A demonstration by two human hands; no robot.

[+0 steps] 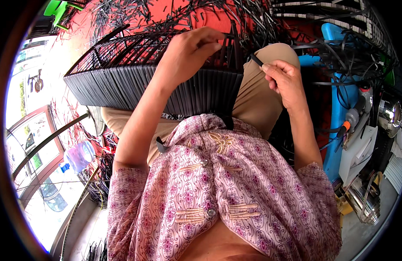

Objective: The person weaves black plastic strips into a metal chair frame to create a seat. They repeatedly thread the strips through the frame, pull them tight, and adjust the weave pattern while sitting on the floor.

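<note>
Across my lap rests a black woven frame [196, 93], its near side wrapped closely in flat black strips and its upper part made of open bars. Over the right part of those bars is my left hand [185, 54], with thumb and fingers curled in; whatever they grip is hidden. To the right, above my knee, my right hand [282, 80] pinches the end of a black strip [255, 60] between thumb and forefinger. That strip slants up and left toward the frame's right end.
Cut black strips [174, 17] litter the red floor ahead. A blue plastic piece [342, 100] stands at right, with tangled strips [355, 56] over it and a power tool [355, 115] beside it. A large clear bottle [79, 157] lies left; a green plastic object [57, 11] is far left.
</note>
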